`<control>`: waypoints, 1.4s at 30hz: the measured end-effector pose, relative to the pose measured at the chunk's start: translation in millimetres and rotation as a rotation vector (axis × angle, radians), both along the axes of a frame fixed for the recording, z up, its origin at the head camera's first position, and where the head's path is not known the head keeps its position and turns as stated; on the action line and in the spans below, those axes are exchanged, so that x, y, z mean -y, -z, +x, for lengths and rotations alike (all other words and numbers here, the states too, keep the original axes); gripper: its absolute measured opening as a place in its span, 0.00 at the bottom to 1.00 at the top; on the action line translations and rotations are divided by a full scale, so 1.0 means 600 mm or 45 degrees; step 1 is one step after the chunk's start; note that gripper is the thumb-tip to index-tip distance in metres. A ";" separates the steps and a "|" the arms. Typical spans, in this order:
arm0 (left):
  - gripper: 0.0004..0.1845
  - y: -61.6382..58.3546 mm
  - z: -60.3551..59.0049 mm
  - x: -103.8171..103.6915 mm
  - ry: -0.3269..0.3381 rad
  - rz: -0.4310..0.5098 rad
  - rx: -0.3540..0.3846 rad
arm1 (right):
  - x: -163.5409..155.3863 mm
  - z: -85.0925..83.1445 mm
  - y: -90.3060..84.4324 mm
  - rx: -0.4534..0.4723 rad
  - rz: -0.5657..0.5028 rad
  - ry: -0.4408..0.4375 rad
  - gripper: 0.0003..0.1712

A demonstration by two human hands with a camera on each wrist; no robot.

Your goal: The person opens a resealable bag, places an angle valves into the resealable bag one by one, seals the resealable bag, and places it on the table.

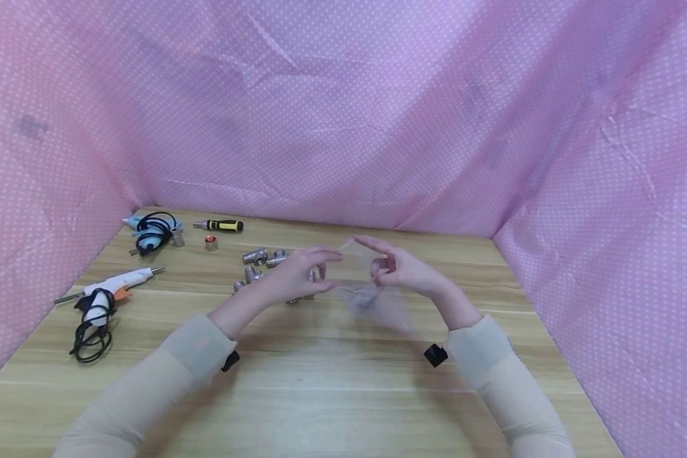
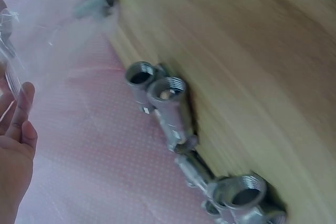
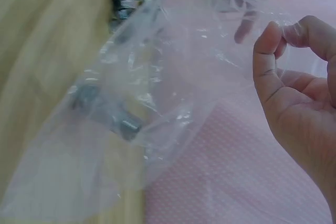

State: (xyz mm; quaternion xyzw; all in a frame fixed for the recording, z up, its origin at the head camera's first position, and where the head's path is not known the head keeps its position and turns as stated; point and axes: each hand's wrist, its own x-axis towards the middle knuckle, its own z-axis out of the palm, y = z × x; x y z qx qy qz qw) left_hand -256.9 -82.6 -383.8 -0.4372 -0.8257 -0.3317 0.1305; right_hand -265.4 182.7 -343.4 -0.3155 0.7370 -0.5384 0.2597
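Observation:
A clear plastic bag point(image 1: 385, 308) hangs between the two hands above the table, its mouth spread at the top. Inside it lies a metal pipe fitting point(image 3: 107, 111), blurred through the film. My left hand point(image 1: 298, 273) holds one side of the bag's mouth, thumb and fingers apart along the rim. On the other side my right hand point(image 1: 403, 270) pinches the rim between thumb and a finger, as the right wrist view shows. Several more metal pipe fittings point(image 2: 170, 103) are on the table beyond and beside the left hand, partly hidden by it in the head view.
On the table's left side lie a white glue gun point(image 1: 117, 281) with a black cord, a blue glue gun point(image 1: 149, 240) and a yellow-black screwdriver point(image 1: 223, 225). Near them stands a small fitting with a reddish top point(image 1: 210, 243). Pink dotted cloth point(image 1: 343, 114) surrounds the wooden table point(image 1: 320, 394).

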 end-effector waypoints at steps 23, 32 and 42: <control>0.35 0.025 0.014 0.143 -0.259 -0.053 0.272 | -0.008 0.000 0.036 0.110 -0.112 -0.010 0.53; 0.36 0.067 0.021 0.226 -0.391 -0.324 0.343 | -0.010 -0.003 0.048 0.112 -0.183 -0.030 0.53; 0.28 0.101 0.017 0.253 -0.401 -0.327 0.394 | -0.012 -0.003 0.052 0.118 -0.218 -0.038 0.52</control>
